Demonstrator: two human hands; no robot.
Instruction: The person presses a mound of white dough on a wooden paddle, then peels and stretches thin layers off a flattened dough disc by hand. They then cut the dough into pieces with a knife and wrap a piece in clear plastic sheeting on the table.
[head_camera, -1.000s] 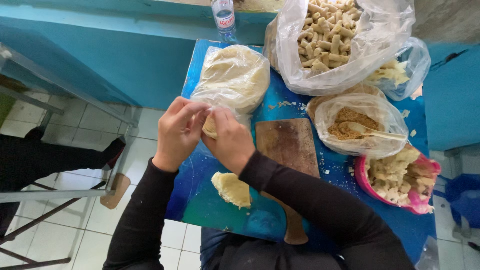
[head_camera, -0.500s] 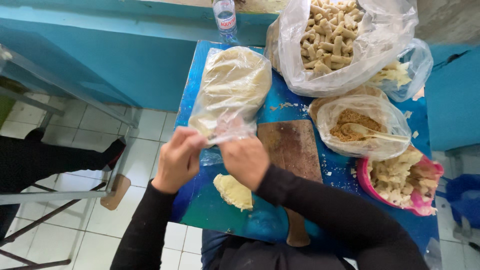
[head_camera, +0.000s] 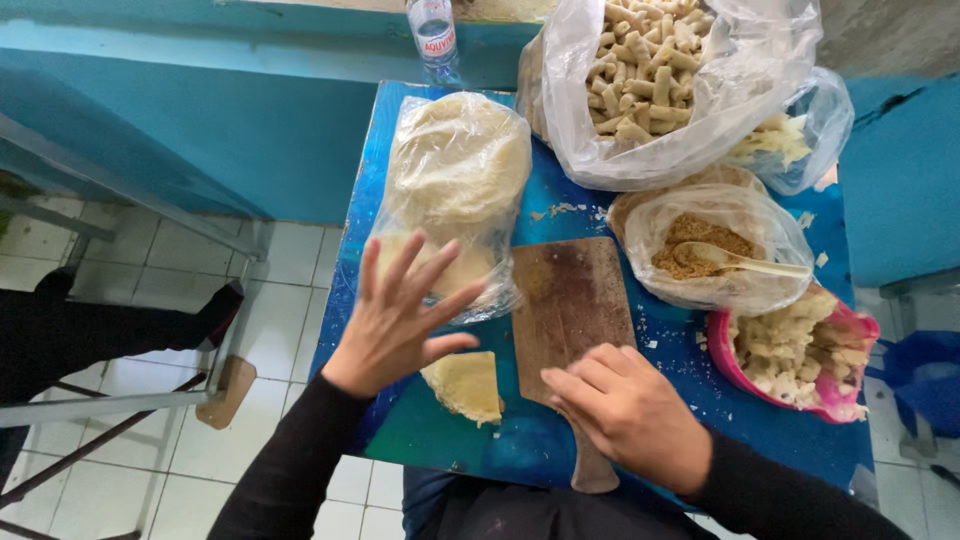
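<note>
My left hand (head_camera: 395, 320) hovers with fingers spread over the near end of a clear plastic bag of pale dough (head_camera: 455, 190), holding nothing. Just below it a flat piece of dough (head_camera: 468, 385) lies on the blue table (head_camera: 440, 445). My right hand (head_camera: 625, 410) rests with fingers curled over the near end of a wooden cutting board (head_camera: 570, 305), above its handle; I cannot see anything in it.
A large bag of short pale rolls (head_camera: 655, 70) stands at the back. A bag-lined bowl of brown crumbs with a spoon (head_camera: 715, 255) and a pink bowl of white chunks (head_camera: 800, 350) sit at the right. A plastic bottle (head_camera: 433, 35) stands behind. A metal chair frame (head_camera: 120, 400) is left.
Both hands were together at the dough bag's near end. They have since let go and parted: the left now spread open, the right moved down onto the cutting board.
</note>
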